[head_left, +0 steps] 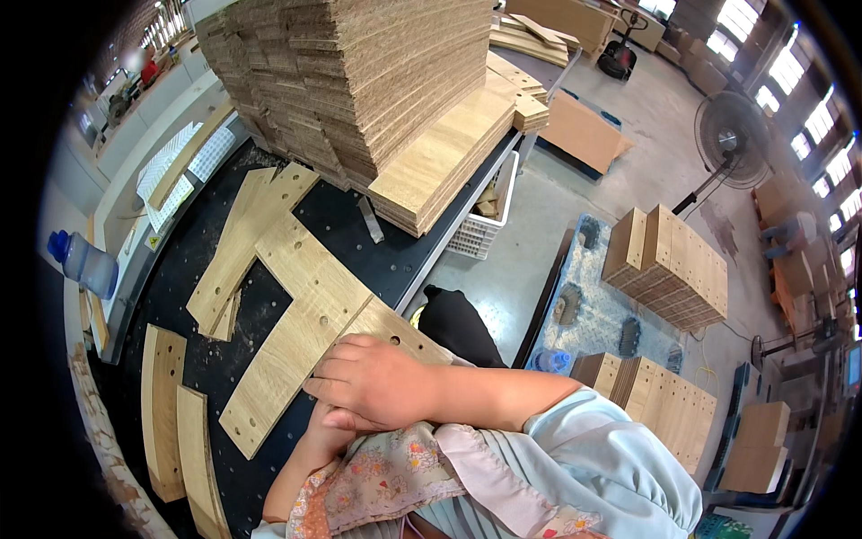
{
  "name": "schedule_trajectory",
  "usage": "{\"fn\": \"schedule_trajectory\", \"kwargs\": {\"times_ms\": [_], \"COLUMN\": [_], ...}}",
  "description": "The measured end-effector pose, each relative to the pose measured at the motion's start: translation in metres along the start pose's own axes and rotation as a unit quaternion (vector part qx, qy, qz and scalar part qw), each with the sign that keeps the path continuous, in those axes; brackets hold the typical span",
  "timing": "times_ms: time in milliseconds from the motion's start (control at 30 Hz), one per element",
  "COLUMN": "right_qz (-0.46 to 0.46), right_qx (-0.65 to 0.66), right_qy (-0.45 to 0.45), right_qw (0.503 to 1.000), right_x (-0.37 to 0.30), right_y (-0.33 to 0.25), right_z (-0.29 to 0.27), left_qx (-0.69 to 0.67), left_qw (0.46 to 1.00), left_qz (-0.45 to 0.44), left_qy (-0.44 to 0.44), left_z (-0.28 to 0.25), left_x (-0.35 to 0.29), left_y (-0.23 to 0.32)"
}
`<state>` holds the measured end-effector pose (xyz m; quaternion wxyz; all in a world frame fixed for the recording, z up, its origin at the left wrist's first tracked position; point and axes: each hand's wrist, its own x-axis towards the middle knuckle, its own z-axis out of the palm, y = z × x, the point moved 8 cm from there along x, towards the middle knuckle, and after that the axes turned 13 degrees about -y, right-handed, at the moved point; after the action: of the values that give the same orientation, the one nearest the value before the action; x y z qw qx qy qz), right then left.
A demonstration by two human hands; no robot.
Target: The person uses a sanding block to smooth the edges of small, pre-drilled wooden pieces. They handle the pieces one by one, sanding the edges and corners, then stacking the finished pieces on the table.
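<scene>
My right hand [373, 382] lies across my left hand [332, 429], close against my body at the table's near edge. The right fingers are curled over the left hand, whose own fingers are mostly hidden. Just beyond them, flat wood-grain boards with drilled holes lie on the black table [359, 260]. One drilled board [395, 325] runs beside my right hand, partly covered by it. Another board [278, 368] slants away to the lower left, and a third [310, 260] meets these from the far side.
A tall stack of particleboard pieces [422, 63] stands at the table's far side. Loose boards [163, 404] lie at the left, near a water bottle [90, 265]. On the right are a blue pallet [588, 296] bearing stacked boards [673, 269], a white crate [480, 235] and a standing fan [729, 139].
</scene>
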<state>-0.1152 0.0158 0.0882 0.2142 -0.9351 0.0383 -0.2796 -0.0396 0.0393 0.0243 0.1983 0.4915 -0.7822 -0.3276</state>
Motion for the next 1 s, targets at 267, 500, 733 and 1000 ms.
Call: {"fn": "schedule_trajectory", "kwargs": {"times_ms": [267, 500, 733, 1000], "right_qz": [0.024, 0.157, 0.289, 0.305], "right_qx": [-0.002, -0.013, -0.055, -0.203], "right_qy": [0.053, 0.178, 0.104, -0.121], "right_qw": [0.998, 0.971, 0.950, 0.923], "right_x": [-0.017, -0.056, -0.072, -0.027], "right_y": [0.027, 0.063, 0.133, 0.184], "right_z": [-0.017, -0.063, -0.048, 0.008], "left_qx": [-0.688, -0.546, -0.319, 0.182], "left_qw": [0.719, 0.785, 0.886, 0.931], "left_qz": [0.092, 0.067, -0.063, -0.262], "left_qy": [-0.018, 0.285, 0.332, 0.179], "left_z": [0.006, -0.071, -0.079, -0.088], "left_x": [0.002, -0.034, -0.078, -0.074], "left_y": [-0.014, -0.051, -0.082, -0.073]}}
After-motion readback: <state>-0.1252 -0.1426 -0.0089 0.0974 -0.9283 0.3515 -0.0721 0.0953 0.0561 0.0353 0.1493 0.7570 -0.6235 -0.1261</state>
